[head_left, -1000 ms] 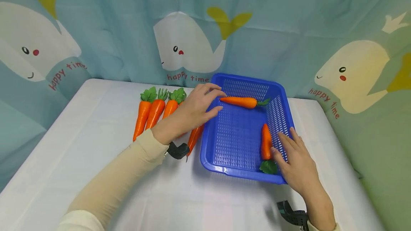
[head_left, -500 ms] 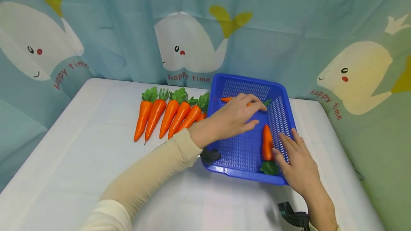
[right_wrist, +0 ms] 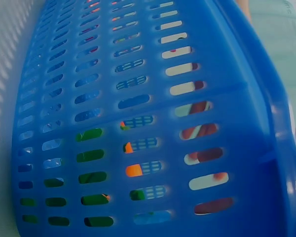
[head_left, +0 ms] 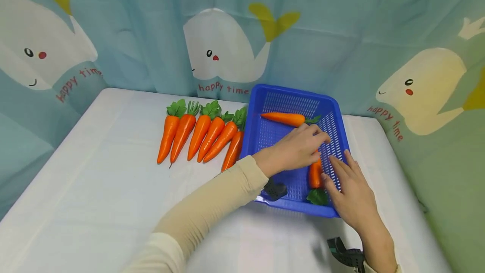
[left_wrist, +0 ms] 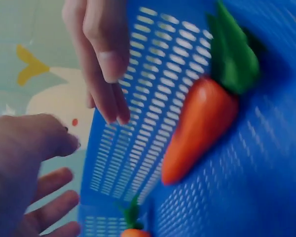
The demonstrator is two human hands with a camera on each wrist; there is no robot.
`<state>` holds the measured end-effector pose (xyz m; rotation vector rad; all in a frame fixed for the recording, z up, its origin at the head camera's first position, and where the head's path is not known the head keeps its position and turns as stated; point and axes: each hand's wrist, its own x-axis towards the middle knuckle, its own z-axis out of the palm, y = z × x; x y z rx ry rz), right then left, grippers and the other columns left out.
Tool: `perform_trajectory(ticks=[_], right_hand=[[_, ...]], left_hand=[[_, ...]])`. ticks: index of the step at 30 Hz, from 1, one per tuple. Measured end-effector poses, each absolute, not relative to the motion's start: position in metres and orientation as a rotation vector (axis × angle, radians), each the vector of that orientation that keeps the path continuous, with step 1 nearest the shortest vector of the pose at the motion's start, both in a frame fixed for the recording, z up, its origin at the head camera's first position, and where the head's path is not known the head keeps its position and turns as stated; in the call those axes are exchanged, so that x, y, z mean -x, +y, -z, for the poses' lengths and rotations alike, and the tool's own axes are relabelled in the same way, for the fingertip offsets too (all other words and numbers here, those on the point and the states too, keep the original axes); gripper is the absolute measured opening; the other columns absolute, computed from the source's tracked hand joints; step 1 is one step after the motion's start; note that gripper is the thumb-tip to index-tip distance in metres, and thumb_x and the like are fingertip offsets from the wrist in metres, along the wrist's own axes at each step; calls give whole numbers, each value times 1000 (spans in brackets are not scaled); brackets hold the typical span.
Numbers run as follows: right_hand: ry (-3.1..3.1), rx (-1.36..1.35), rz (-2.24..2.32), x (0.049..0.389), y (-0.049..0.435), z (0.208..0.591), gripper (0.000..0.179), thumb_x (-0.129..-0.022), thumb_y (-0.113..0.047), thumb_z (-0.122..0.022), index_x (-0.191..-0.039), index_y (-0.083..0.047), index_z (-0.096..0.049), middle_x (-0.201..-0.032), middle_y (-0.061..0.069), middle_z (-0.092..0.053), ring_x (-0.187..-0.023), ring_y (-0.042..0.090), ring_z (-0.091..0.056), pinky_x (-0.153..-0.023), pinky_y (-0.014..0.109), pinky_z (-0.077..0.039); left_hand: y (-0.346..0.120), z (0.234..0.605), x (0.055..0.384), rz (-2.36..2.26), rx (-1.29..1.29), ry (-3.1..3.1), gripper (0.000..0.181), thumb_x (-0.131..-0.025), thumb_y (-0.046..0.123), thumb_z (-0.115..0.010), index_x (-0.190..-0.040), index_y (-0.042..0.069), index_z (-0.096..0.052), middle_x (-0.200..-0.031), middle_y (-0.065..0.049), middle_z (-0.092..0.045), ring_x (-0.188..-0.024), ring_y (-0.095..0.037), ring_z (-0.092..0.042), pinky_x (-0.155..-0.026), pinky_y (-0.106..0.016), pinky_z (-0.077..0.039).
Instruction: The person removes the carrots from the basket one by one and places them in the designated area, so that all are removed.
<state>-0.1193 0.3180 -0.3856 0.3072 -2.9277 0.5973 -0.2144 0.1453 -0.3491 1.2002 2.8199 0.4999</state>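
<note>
My left hand (head_left: 299,148) is over the blue plastic basket (head_left: 246,151), palm down with bent, spread fingers. Nothing is between its fingers (left_wrist: 54,192) in the left wrist view. Below it lies a carrot (head_left: 315,176), leafy end toward me, along the right wall; the hand hides its tip in the head view. My right hand (head_left: 352,193) lies over the basket's right rim, its fingers nearly straight and its thumb on the inner side. A second carrot (head_left: 284,118) lies crosswise at the basket's far end. The right wrist view shows the slotted wall (right_wrist: 108,108).
Left of the basket, several carrots (head_left: 201,132) lie side by side on the white table (head_left: 94,172), green tops away from me. The rightmost lies close to the basket's left wall. A whale-print curtain (head_left: 151,24) hangs behind the table.
My left hand has moved right from the basket's left rim, across the far carrot, to over the right-hand carrot. The carrots on the table are uncovered. The right hand has stayed put.
</note>
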Motion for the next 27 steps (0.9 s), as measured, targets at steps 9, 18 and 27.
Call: perform_trajectory(ticks=[9, 18, 27], right_hand=[[-2915, -315, -590, 121, 317, 386, 56, -101, -32, -51, -144, 4, -46, -143, 30, -49, -150, 41, -21, -120, 61, -17], [-2894, -321, -578, 120, 318, 386, 56, -99, -30, -55, -144, 3, -47, -143, 30, -50, -151, 40, -21, -119, 62, -20], [-2889, -325, -586, 118, 319, 388, 56, -100, -30, -54, -143, 3, -47, -143, 30, -50, -151, 40, -21, -119, 62, -19]], left_hand=[[162, 369, 219, -535, -1008, 2729, 36, -99, 23, -57, -134, 25, -57, -138, 1, -55, -120, -16, -51, -108, -27, -43], [164, 387, 222, -554, -948, 2677, 41, -98, 23, -59, -139, 26, -54, -135, 0, -55, -116, -15, -51, -104, -26, -45], [167, 395, 220, -372, -1058, 2667, 50, -98, 27, -61, -146, 32, -46, -147, 0, -45, -125, -18, -46, -114, -35, -41]])
